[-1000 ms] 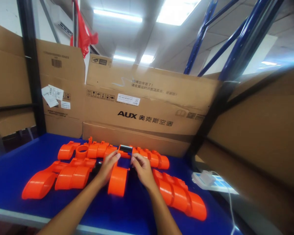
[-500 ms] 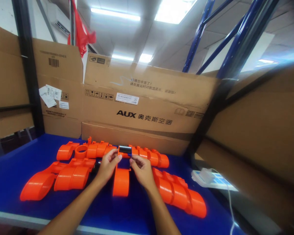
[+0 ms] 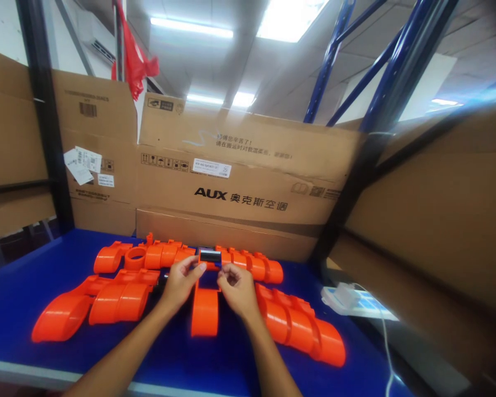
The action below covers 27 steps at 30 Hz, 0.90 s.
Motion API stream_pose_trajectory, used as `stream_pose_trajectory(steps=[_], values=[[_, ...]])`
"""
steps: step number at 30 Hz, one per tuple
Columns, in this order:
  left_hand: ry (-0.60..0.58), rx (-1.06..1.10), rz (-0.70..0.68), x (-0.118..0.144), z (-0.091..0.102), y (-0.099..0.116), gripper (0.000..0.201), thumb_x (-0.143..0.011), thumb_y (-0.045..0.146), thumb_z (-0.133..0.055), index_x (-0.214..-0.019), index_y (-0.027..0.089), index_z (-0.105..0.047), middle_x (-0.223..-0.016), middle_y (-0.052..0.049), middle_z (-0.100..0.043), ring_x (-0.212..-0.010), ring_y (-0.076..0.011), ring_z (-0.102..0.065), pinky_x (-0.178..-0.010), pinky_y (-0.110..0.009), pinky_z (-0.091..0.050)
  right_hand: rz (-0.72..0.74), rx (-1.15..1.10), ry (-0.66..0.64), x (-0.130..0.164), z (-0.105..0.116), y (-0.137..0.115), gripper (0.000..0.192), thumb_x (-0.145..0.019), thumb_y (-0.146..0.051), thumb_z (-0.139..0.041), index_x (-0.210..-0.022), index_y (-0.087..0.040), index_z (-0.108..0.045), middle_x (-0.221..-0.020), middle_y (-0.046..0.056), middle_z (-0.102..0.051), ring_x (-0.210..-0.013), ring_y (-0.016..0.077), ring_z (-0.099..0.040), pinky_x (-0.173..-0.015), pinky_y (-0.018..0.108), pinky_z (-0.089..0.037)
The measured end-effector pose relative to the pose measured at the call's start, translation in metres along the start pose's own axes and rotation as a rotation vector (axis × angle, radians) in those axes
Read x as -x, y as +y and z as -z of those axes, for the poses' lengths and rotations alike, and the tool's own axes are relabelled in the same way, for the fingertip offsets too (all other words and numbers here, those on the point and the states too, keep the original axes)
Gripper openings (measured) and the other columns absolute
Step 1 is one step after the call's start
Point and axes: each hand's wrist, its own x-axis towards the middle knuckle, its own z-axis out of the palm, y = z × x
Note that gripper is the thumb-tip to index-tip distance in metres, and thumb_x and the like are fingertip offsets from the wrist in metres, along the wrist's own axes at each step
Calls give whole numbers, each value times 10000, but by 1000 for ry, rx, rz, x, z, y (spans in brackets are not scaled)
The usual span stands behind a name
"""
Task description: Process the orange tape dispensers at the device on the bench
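Observation:
An orange tape dispenser [image 3: 205, 312] is held up at the middle of the table, its wide loop hanging toward me. At its far end is a black plate [image 3: 210, 256] with a pale serrated edge. My left hand [image 3: 183, 281] is closed on the left side of that end, thumb toward me. My right hand [image 3: 237, 286] is closed at the right side, its thumb and curled fingers against a small dark blue part [image 3: 217, 264]. What exactly the right fingertips pinch is partly hidden.
More orange dispensers lie in rows: a back row [image 3: 161, 255], a left group [image 3: 118, 300] and a right group [image 3: 300, 325]. The table [image 3: 165, 358] is blue. Cardboard panels [image 3: 240, 226] wall it in. A power strip with a white plug [image 3: 347, 296] and cable sits at right.
My right thumb and fingers have shifted and curled a little at the dispenser's right side. My left hand keeps its hold. The whole view has moved slightly.

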Motion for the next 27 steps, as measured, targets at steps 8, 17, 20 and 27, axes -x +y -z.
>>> stream_pose_trajectory(steps=[8, 17, 20, 27], values=[[-23, 31, 28, 1, -4, 5, 409, -776, 424, -713, -1088, 160, -722, -1011, -85, -747, -966, -286, -662, -892, -382, -485, 18, 102, 48, 0, 1, -2, 149, -693, -230, -533, -562, -202, -467, -495, -63, -407, -481, 95, -385, -467, 198, -310], [-41, 9, 32, 1, -1, 4, 394, -765, 409, -724, -1071, 160, -736, -1010, -85, -755, -943, -289, -672, -890, -390, -488, 31, 156, 53, 2, 0, -7, 200, -711, -228, -517, -538, -210, -419, -478, -70, -346, -468, 92, -335, -454, 204, -261], [-32, 6, 46, 1, -1, 5, 391, -780, 429, -707, -1061, 159, -739, -996, -85, -757, -938, -286, -671, -883, -388, -488, 40, 168, 68, 2, -1, -9, 216, -710, -228, -516, -526, -211, -403, -471, -72, -329, -460, 90, -320, -450, 206, -248], [-17, 44, 33, 3, -4, 9, 358, -788, 445, -690, -1019, 177, -747, -907, -50, -754, -864, -258, -672, -796, -330, -501, 35, 175, 91, 0, 0, -2, 183, -705, -233, -529, -539, -200, -461, -490, -64, -371, -477, 92, -352, -461, 203, -276]])
